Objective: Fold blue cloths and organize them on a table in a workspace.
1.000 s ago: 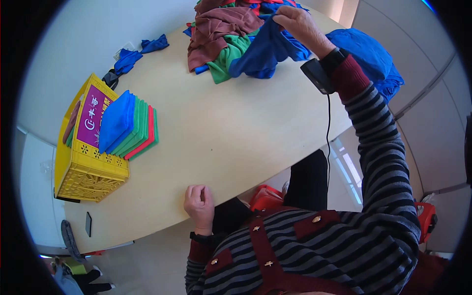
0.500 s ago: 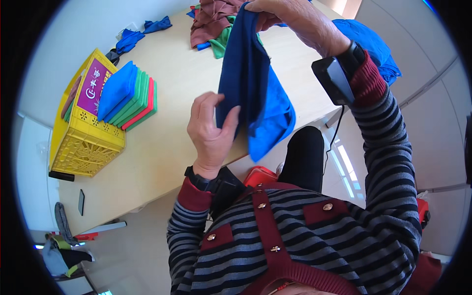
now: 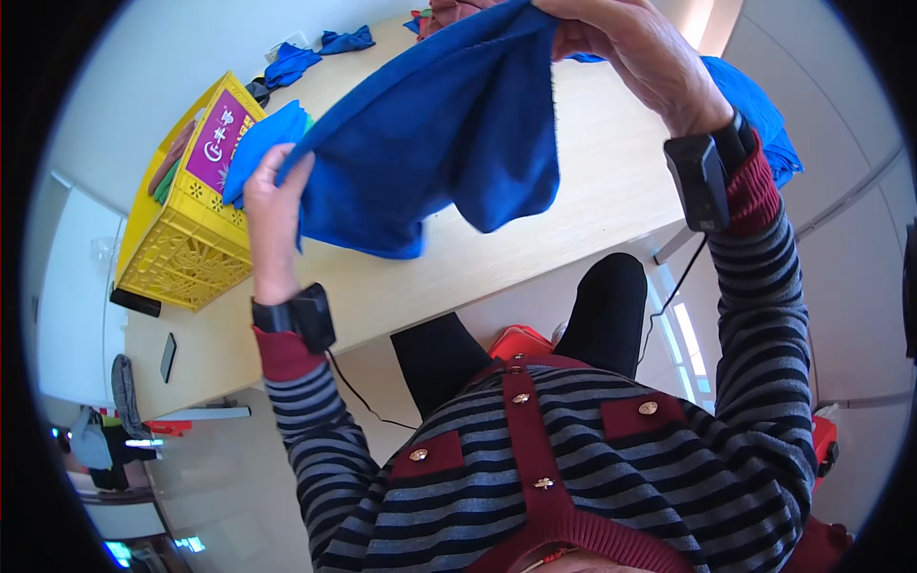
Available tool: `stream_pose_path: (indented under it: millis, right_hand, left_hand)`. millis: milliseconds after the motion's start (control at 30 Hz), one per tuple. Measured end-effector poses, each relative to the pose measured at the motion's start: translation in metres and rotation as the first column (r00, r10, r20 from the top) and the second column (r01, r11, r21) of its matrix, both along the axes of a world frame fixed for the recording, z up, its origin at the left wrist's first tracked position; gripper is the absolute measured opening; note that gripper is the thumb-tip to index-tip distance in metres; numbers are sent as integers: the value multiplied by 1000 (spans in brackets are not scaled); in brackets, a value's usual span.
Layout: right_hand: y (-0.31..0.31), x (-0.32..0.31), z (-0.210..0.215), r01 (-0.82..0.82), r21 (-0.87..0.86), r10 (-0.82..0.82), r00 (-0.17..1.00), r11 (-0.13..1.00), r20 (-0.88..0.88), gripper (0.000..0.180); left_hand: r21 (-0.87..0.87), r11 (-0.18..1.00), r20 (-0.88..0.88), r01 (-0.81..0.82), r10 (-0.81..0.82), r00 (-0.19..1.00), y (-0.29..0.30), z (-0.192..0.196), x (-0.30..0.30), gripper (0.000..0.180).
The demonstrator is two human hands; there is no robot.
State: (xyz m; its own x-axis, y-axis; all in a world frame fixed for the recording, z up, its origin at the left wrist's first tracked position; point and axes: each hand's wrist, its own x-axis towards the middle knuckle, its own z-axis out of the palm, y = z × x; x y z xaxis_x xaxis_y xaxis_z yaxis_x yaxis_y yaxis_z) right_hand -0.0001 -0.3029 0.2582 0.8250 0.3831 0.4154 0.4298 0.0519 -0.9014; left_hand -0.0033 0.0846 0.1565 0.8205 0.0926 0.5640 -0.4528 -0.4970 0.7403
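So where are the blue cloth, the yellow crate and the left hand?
blue cloth (image 3: 449,143), head view, middle of the hanging fabric
yellow crate (image 3: 186,258), head view, its latticed side wall
left hand (image 3: 270,205), head view, back of the hand

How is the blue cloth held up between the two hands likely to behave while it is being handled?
Probably floppy: the blue cloth sags between the left hand and the right hand. Likely light, since fingertip pinches hold it. It should not slip.

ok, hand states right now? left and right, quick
Left hand: closed, gripping one edge of the blue cloth.
Right hand: closed on the same cloth's other edge, held up above the table.
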Motion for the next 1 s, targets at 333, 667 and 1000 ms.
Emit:
stream_pose_path:
  millis: [333, 667, 1000]
  right_hand:
    - [-7, 25, -77, 157, -3, -155, 976, 988, -152, 25]
    - [-53, 75, -193, 417, -101, -417, 798, 903, -435, 27]
    - [-51, 79, -210, 382, -28, -340, 786, 924, -516, 29]
  left_hand:
    - [423, 892, 50, -159, 152, 987, 24, -63, 76, 18]
    - [463, 885, -245, 47, 77, 966, -3, -182, 84, 34]
    - [606, 791, -15, -80, 112, 994, -68, -210, 163, 33]
